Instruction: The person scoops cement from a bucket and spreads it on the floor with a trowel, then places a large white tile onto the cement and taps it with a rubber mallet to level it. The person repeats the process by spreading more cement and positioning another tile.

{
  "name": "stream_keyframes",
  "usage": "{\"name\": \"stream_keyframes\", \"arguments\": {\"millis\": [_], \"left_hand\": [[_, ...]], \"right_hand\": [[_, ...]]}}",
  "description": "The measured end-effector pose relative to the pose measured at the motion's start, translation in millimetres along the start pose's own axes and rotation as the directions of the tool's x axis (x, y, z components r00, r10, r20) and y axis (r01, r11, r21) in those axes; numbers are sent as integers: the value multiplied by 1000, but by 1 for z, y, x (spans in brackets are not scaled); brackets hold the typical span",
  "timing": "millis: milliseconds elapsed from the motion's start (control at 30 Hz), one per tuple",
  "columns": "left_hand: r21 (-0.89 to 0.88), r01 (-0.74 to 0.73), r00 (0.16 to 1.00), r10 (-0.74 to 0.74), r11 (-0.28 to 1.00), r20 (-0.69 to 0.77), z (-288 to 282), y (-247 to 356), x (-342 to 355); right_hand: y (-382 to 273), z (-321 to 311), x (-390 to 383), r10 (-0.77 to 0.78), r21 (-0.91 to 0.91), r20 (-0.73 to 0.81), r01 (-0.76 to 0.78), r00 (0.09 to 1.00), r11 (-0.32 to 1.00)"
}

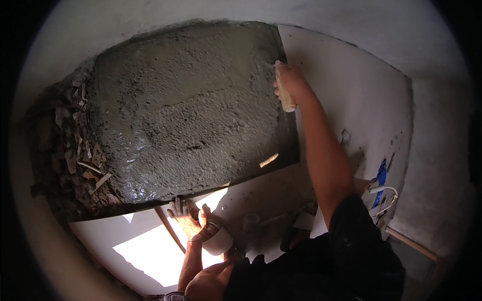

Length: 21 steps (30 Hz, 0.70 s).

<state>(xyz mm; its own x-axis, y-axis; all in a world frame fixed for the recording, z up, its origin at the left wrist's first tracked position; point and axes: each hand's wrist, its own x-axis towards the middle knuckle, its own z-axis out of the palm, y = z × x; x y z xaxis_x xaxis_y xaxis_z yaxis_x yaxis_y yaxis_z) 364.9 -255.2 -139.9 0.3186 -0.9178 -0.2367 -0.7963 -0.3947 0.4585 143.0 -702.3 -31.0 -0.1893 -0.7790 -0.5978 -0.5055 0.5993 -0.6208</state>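
Observation:
A broad bed of wet grey mortar (186, 110) fills the upper middle, with streaks and shallow ridges on its surface. At its right edge my right hand (292, 83) is closed around the light wooden handle of a trowel (286, 98). The trowel's blade can hardly be made out against the mortar. Lower down, my left hand (190, 220) lies with fingers stretched out at the near edge of the mortar, over the pale tiles (145, 246). It holds nothing. A white rounded object (219, 244) is beside my left wrist; its kind is unclear.
Broken rubble (75, 145) borders the mortar on the left. Pale tile (346, 90) lies to the right, with a blue scrap (380, 183) and a white cord (394, 198) near the wall. A small tan piece (268, 160) lies on the mortar. Bright sunlight falls across the near tiles.

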Motion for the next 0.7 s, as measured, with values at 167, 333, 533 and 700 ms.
{"name": "stream_keyframes", "arguments": {"millis": [167, 333, 533, 700], "left_hand": [[-3, -33, 999, 33, 999, -39, 3, 1, 0], [8, -15, 1000, 15, 1000, -1, 2, 0, 1], [-58, 20, 1000, -21, 998, -10, 3, 8, 2], [-35, 14, 1000, -14, 999, -5, 5, 16, 4]], "right_hand": [[7, -11, 0, 19, 43, 28, -20, 999, 999], [6, -21, 18, 40, 42, 19, -41, 999, 998], [5, -16, 26, 65, 79, 6, -65, 998, 995], [-4, 55, 14, 17, 107, 53, -23, 998, 994]]}}
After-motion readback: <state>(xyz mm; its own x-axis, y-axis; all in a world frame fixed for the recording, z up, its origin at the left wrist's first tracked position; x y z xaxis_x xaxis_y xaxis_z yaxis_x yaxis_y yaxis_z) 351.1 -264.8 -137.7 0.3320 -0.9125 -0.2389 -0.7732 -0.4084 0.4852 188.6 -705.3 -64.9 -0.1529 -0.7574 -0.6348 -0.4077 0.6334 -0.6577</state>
